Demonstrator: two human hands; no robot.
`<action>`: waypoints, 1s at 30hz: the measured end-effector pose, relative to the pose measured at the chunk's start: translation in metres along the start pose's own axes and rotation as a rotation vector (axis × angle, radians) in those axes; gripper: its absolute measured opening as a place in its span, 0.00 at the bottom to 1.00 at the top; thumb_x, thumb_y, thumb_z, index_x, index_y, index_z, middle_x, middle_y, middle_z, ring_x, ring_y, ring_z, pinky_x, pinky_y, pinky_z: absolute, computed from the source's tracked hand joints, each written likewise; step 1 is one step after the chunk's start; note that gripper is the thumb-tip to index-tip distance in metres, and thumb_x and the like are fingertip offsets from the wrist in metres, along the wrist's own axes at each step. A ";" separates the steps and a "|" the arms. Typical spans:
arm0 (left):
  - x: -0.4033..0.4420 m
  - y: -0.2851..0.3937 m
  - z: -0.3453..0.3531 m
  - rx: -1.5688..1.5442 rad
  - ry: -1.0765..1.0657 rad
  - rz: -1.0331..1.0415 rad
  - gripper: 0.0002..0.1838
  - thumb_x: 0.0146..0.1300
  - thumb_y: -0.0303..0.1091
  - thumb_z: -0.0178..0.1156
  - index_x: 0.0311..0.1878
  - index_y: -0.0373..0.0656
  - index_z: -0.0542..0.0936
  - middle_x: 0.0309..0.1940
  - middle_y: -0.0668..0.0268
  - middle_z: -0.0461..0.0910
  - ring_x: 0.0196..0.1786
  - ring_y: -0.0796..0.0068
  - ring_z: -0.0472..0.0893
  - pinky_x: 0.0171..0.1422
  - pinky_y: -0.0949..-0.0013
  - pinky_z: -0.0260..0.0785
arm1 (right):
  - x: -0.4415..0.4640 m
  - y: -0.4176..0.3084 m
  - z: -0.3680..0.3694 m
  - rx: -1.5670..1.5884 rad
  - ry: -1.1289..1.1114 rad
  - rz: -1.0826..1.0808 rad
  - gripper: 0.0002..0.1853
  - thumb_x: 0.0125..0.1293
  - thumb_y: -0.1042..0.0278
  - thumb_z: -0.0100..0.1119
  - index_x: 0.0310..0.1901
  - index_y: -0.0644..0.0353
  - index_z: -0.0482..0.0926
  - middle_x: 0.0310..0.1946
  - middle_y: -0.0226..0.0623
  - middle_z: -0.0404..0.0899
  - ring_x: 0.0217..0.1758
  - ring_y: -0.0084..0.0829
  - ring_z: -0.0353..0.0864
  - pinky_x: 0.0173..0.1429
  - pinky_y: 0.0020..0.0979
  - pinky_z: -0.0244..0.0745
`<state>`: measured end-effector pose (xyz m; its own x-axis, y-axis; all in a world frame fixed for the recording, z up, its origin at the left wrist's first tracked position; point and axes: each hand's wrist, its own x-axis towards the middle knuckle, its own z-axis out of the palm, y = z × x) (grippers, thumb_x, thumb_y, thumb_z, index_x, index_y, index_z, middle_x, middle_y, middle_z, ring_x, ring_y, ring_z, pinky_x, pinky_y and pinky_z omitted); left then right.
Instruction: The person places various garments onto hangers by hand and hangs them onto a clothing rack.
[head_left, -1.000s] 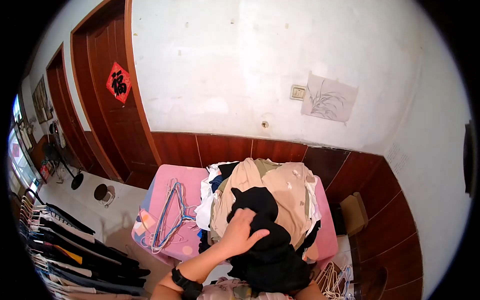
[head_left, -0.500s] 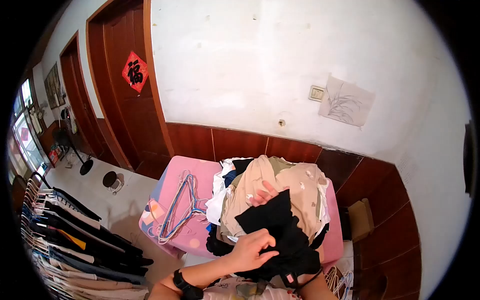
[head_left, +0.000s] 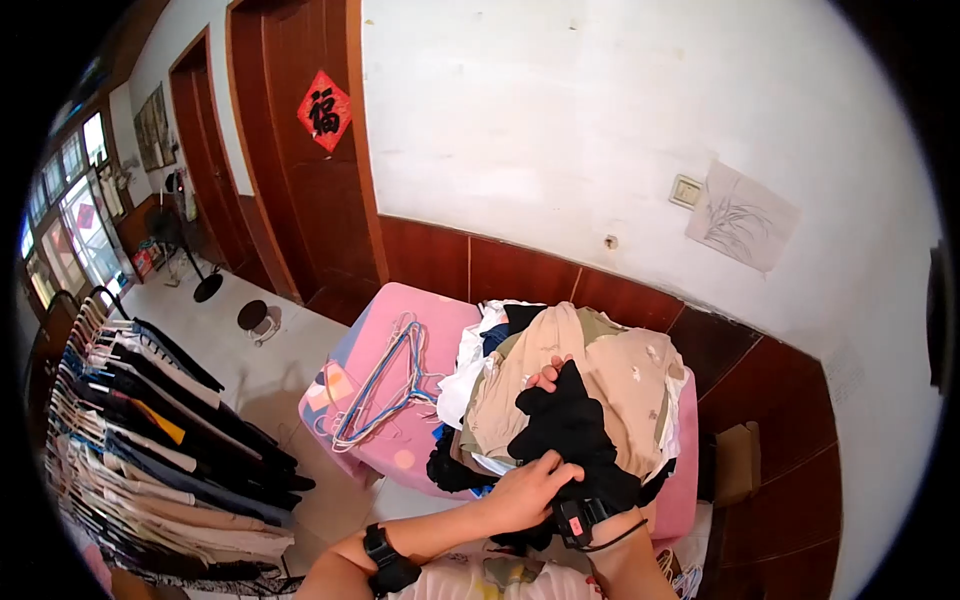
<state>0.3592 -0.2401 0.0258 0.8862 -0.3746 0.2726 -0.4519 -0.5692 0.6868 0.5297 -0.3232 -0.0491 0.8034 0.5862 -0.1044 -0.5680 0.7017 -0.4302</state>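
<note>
A crumpled black garment [head_left: 565, 425] with a wavy edge drapes over my right hand and wrist, above the heap of clothes. My left hand [head_left: 530, 490] is closed on its near edge, fingers bent into the cloth. The bent fingertips of my right hand [head_left: 545, 375] show at its far end, gripping the edge; the rest of that hand is hidden under the fabric. Below lies a beige garment [head_left: 630, 390] with small marks, on a pile with white clothes [head_left: 462, 385] and other dark pieces.
Wire hangers [head_left: 385, 385] lie on the pink-covered table [head_left: 400, 310] left of the pile. A rack of hanging clothes [head_left: 170, 430] stands at the left, with a round stool [head_left: 255, 318] beyond. A cardboard box [head_left: 737, 462] sits right of the table by the wall.
The view has swung left, so the scene sits farther right. The black garment has been drawn further over my right hand and bunched narrower; the right fingers, spread before, are now curled.
</note>
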 end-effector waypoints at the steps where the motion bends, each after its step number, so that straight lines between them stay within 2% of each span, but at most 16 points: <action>1: -0.001 -0.005 -0.001 0.002 0.013 -0.018 0.35 0.42 0.21 0.68 0.57 0.49 0.70 0.46 0.57 0.68 0.48 0.49 0.77 0.45 0.56 0.73 | -0.001 0.003 -0.001 -0.011 0.005 0.021 0.28 0.68 0.39 0.46 0.43 0.59 0.81 0.30 0.41 0.81 0.34 0.42 0.81 0.48 0.48 0.75; 6: 0.009 -0.036 -0.041 0.087 0.315 -0.242 0.26 0.45 0.19 0.63 0.51 0.44 0.72 0.39 0.50 0.79 0.42 0.45 0.81 0.44 0.53 0.74 | -0.013 0.024 -0.002 -0.091 0.048 0.117 0.25 0.67 0.43 0.50 0.42 0.59 0.81 0.29 0.41 0.81 0.33 0.42 0.81 0.47 0.47 0.75; 8: 0.006 -0.058 -0.050 0.111 0.479 -0.176 0.21 0.46 0.20 0.62 0.48 0.42 0.75 0.34 0.47 0.80 0.39 0.43 0.81 0.43 0.52 0.74 | -0.025 0.030 -0.001 -0.274 0.071 0.141 0.23 0.66 0.44 0.51 0.42 0.59 0.81 0.29 0.41 0.81 0.32 0.42 0.81 0.47 0.47 0.75; 10: -0.003 -0.079 -0.081 0.260 0.509 -0.426 0.16 0.50 0.20 0.57 0.45 0.39 0.77 0.33 0.49 0.82 0.40 0.45 0.82 0.44 0.52 0.74 | -0.035 0.040 0.002 -0.385 0.086 0.162 0.22 0.65 0.45 0.53 0.41 0.60 0.81 0.29 0.41 0.80 0.32 0.43 0.81 0.47 0.46 0.75; 14: -0.061 -0.196 -0.114 -0.150 0.635 -0.773 0.17 0.54 0.21 0.53 0.49 0.36 0.81 0.33 0.52 0.84 0.38 0.59 0.84 0.43 0.61 0.75 | -0.086 0.013 -0.003 -0.830 0.173 0.020 0.20 0.64 0.48 0.56 0.40 0.60 0.82 0.28 0.42 0.80 0.31 0.43 0.80 0.46 0.45 0.75; 15: -0.077 -0.184 -0.133 -0.714 0.753 -0.941 0.15 0.57 0.23 0.53 0.48 0.32 0.81 0.36 0.56 0.85 0.39 0.61 0.83 0.45 0.64 0.76 | -0.103 -0.010 -0.013 -0.993 0.240 -0.056 0.20 0.64 0.49 0.57 0.40 0.60 0.82 0.28 0.42 0.80 0.31 0.43 0.80 0.46 0.45 0.75; 16: -0.078 -0.189 -0.130 -0.745 0.812 -0.874 0.11 0.54 0.18 0.49 0.38 0.34 0.80 0.28 0.63 0.81 0.28 0.66 0.81 0.30 0.58 0.75 | -0.119 -0.038 -0.027 -1.196 0.321 -0.131 0.19 0.64 0.50 0.58 0.40 0.60 0.82 0.28 0.42 0.80 0.31 0.44 0.80 0.45 0.45 0.75; 18: -0.094 -0.178 -0.144 -1.060 0.923 -0.989 0.11 0.55 0.21 0.50 0.38 0.34 0.80 0.28 0.61 0.81 0.30 0.63 0.82 0.36 0.58 0.78 | -0.144 -0.093 -0.056 -1.785 0.531 -0.118 0.18 0.63 0.51 0.60 0.40 0.60 0.82 0.27 0.42 0.80 0.30 0.44 0.80 0.45 0.45 0.75; 20: -0.089 -0.141 -0.155 -1.242 0.857 -1.047 0.12 0.55 0.22 0.51 0.40 0.36 0.80 0.29 0.61 0.82 0.32 0.63 0.83 0.39 0.58 0.78 | -0.159 -0.123 -0.067 -2.474 0.679 0.236 0.17 0.63 0.53 0.61 0.39 0.61 0.82 0.27 0.42 0.80 0.30 0.44 0.80 0.45 0.44 0.75; 21: -0.089 -0.135 -0.155 -1.432 0.780 -1.107 0.13 0.54 0.24 0.51 0.42 0.37 0.81 0.31 0.61 0.82 0.35 0.62 0.83 0.43 0.59 0.79 | -0.160 -0.120 -0.056 -2.662 0.627 0.270 0.17 0.62 0.53 0.62 0.39 0.61 0.82 0.27 0.42 0.80 0.30 0.44 0.80 0.45 0.44 0.75; 22: -0.085 -0.136 -0.147 -1.433 0.780 -1.107 0.13 0.54 0.24 0.51 0.42 0.37 0.81 0.31 0.61 0.82 0.35 0.62 0.83 0.43 0.59 0.79 | -0.160 -0.113 -0.040 -2.724 0.514 0.106 0.16 0.62 0.54 0.63 0.39 0.61 0.82 0.27 0.42 0.80 0.29 0.44 0.80 0.44 0.44 0.75; 23: -0.084 -0.141 -0.134 -1.279 0.689 -1.070 0.16 0.54 0.24 0.51 0.45 0.39 0.80 0.35 0.60 0.82 0.37 0.61 0.83 0.46 0.58 0.78 | -0.163 -0.103 -0.013 -2.718 0.386 -0.062 0.10 0.53 0.67 0.68 0.34 0.64 0.82 0.30 0.48 0.81 0.35 0.49 0.81 0.44 0.43 0.76; 24: -0.086 -0.150 -0.127 -1.127 0.612 -1.021 0.18 0.53 0.24 0.50 0.48 0.41 0.80 0.39 0.58 0.81 0.39 0.60 0.82 0.48 0.56 0.77 | -0.146 -0.077 0.005 -2.284 0.092 -0.423 0.10 0.55 0.72 0.68 0.38 0.65 0.83 0.33 0.47 0.83 0.38 0.43 0.83 0.46 0.40 0.77; 26: -0.083 -0.163 -0.106 -1.112 0.455 -0.963 0.17 0.52 0.25 0.50 0.46 0.42 0.79 0.38 0.59 0.80 0.37 0.64 0.81 0.46 0.62 0.75 | -0.136 -0.051 0.020 -1.966 0.089 -0.193 0.15 0.56 0.68 0.67 0.45 0.63 0.82 0.42 0.45 0.82 0.43 0.46 0.82 0.48 0.38 0.77; 28: -0.067 -0.112 -0.104 -0.663 0.231 -0.794 0.15 0.54 0.26 0.54 0.47 0.43 0.77 0.35 0.66 0.80 0.36 0.73 0.77 0.39 0.71 0.70 | -0.120 0.014 0.058 -1.569 -0.062 -0.153 0.26 0.53 0.67 0.71 0.54 0.63 0.77 0.45 0.47 0.81 0.46 0.46 0.82 0.51 0.35 0.76; 30: -0.066 -0.104 -0.078 -0.663 0.172 -0.558 0.14 0.54 0.27 0.58 0.46 0.42 0.74 0.30 0.68 0.76 0.33 0.75 0.74 0.35 0.69 0.65 | -0.102 0.074 0.063 -1.474 -0.303 -0.210 0.32 0.50 0.69 0.74 0.58 0.63 0.73 0.46 0.48 0.80 0.47 0.46 0.82 0.51 0.37 0.76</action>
<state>0.3560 -0.0987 -0.0110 0.9871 -0.0233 -0.1584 0.1563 -0.0744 0.9849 0.3943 -0.3053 -0.0135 0.6742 0.7177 0.1743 0.3764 -0.1308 -0.9172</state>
